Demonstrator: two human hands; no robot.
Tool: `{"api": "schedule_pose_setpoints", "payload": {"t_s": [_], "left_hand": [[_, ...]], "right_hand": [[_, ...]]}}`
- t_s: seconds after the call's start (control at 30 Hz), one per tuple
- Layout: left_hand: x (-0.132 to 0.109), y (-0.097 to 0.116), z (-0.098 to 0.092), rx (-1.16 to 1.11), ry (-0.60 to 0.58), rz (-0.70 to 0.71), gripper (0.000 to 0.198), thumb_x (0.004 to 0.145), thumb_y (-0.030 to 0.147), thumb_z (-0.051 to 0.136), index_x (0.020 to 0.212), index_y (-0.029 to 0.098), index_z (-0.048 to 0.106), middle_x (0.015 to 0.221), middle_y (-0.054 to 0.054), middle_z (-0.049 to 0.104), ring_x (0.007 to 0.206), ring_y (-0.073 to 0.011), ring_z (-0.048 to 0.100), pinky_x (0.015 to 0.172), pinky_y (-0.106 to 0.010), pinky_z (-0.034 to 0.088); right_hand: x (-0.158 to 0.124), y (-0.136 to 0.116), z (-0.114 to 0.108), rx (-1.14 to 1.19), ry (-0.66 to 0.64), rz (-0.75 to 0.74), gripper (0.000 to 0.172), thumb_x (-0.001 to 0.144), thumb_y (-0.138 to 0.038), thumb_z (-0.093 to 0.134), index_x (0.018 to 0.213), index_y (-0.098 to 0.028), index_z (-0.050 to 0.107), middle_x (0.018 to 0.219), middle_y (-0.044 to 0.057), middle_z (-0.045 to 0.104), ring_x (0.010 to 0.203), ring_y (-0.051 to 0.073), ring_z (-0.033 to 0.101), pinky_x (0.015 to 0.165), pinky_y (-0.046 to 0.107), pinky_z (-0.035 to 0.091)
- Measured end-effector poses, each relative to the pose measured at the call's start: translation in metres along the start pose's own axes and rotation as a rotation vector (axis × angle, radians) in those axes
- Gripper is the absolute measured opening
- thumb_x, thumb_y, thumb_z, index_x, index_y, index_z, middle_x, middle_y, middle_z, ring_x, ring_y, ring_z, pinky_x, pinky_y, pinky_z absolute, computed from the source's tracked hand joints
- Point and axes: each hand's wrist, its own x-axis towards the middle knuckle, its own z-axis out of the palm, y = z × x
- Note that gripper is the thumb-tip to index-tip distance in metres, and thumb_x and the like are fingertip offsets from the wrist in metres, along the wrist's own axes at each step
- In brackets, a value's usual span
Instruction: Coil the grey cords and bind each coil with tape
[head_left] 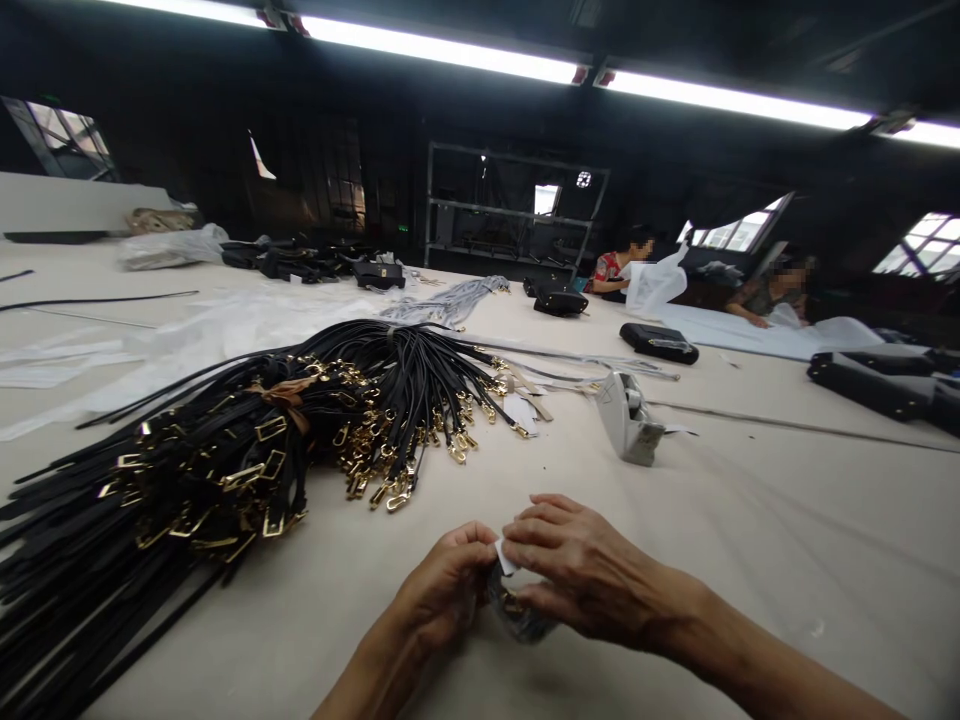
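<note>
A: What is the place like?

B: A dark room (390, 100), with bright tube lights (442, 48) slanting across the top from ten to two o'clock. A broad, pale, smooth table (750, 560) fills the lower part. Beyond it, at twelve, stands a metal rack (517, 210). Two people (609, 268) are at the far side, between two and three o'clock, with thin white sheeting (660, 285).

A: And on the table?

B: At eight o'clock, a heap of black straps (75, 570) with shiny gold rectangular buckles. Touching it, nearer the centre, a second bunch (409, 375) fans out to gold clips. Rounded black bags (658, 342) lie around three; between three and four sits a grey tape dispenser (630, 420).

A: Where are the hands?

B: Near six o'clock, close together. The left hand (450, 580) pinches the top of a crinkled, clear plastic packet (529, 625), something gold glinting inside. The right hand (581, 565) is curved over it, fingertips on a white slip, thumb apart from them; whether it grips the packet I cannot tell.

A: Any writing?

B: That small, flat slip (506, 560) is at the packet's top edge; any print is too small to tell.
</note>
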Motion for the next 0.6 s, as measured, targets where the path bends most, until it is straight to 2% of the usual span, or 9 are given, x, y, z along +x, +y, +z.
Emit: {"api": "schedule_pose_setpoints", "payload": {"t_s": [0.07, 0.13, 0.23, 0.33, 0.43, 0.47, 0.5, 0.6], "left_hand": [[-0.001, 0.003, 0.002, -0.007, -0.047, -0.031, 0.032, 0.058, 0.025, 0.077, 0.078, 0.016, 0.053, 0.067, 0.001, 0.061, 0.058, -0.0103, 0.053, 0.059, -0.023, 0.036], [-0.001, 0.005, 0.006, 0.023, -0.073, -0.032, 0.034, 0.06, 0.025, 0.078, 0.08, 0.016, 0.053, 0.068, 0.001, 0.06, 0.06, -0.0105, 0.053, 0.06, -0.023, 0.037], [0.003, 0.005, 0.012, 0.144, -0.034, 0.011, 0.03, 0.06, 0.021, 0.074, 0.08, 0.017, 0.051, 0.061, 0.005, 0.055, 0.053, -0.0076, 0.045, 0.052, -0.021, 0.029], [0.009, 0.003, 0.015, 0.255, 0.017, 0.029, 0.027, 0.062, 0.024, 0.07, 0.078, 0.019, 0.05, 0.055, 0.008, 0.049, 0.048, -0.007, 0.037, 0.046, -0.02, 0.021], [0.021, 0.001, 0.012, 0.26, 0.053, 0.031, 0.026, 0.062, 0.027, 0.069, 0.074, 0.019, 0.047, 0.053, 0.008, 0.049, 0.047, -0.007, 0.037, 0.048, -0.02, 0.025], [0.026, 0.002, 0.01, 0.229, 0.071, 0.039, 0.027, 0.062, 0.028, 0.07, 0.072, 0.019, 0.047, 0.053, 0.007, 0.05, 0.048, -0.0069, 0.038, 0.049, -0.02, 0.027], [0.032, 0.003, 0.008, 0.189, 0.089, 0.046, 0.03, 0.061, 0.03, 0.072, 0.071, 0.019, 0.047, 0.054, 0.007, 0.051, 0.048, -0.007, 0.04, 0.05, -0.019, 0.029], [0.049, 0.013, 0.002, 0.059, 0.124, 0.08, 0.038, 0.055, 0.035, 0.081, 0.071, 0.018, 0.05, 0.052, 0.007, 0.052, 0.047, -0.0073, 0.042, 0.051, -0.019, 0.034]], "right_hand": [[-0.005, 0.002, -0.003, 0.061, -0.02, 0.009, 0.014, 0.096, -0.026, 0.052, 0.099, -0.022, 0.066, 0.093, 0.005, 0.07, 0.085, 0.017, 0.062, 0.09, 0.034, 0.046], [-0.009, 0.006, -0.001, 0.131, 0.004, 0.034, 0.017, 0.097, -0.021, 0.048, 0.098, -0.021, 0.065, 0.095, 0.005, 0.07, 0.085, 0.016, 0.062, 0.087, 0.032, 0.047], [-0.011, 0.012, 0.007, 0.19, 0.073, 0.077, 0.014, 0.096, -0.018, 0.05, 0.094, -0.02, 0.064, 0.093, 0.006, 0.069, 0.084, 0.016, 0.062, 0.08, 0.028, 0.05], [-0.011, 0.016, 0.015, 0.114, 0.118, -0.001, 0.015, 0.096, -0.015, 0.047, 0.093, -0.018, 0.062, 0.092, 0.007, 0.069, 0.085, 0.016, 0.062, 0.079, 0.029, 0.051], [-0.014, 0.03, 0.019, 0.031, 0.221, -0.101, 0.016, 0.096, -0.015, 0.048, 0.099, -0.018, 0.064, 0.094, 0.007, 0.072, 0.084, 0.017, 0.064, 0.088, 0.034, 0.05], [-0.017, 0.039, 0.017, 0.047, 0.284, -0.045, 0.014, 0.094, -0.019, 0.052, 0.099, -0.019, 0.065, 0.094, 0.006, 0.072, 0.085, 0.017, 0.064, 0.09, 0.035, 0.05], [-0.023, 0.053, 0.014, 0.077, 0.371, 0.08, 0.012, 0.092, -0.025, 0.057, 0.096, -0.021, 0.068, 0.093, 0.005, 0.073, 0.086, 0.017, 0.065, 0.092, 0.035, 0.05], [-0.049, 0.109, -0.005, 0.137, 0.705, 0.662, 0.022, 0.087, -0.042, 0.061, 0.089, -0.023, 0.07, 0.096, 0.006, 0.072, 0.095, 0.021, 0.064, 0.094, 0.036, 0.048]]}}
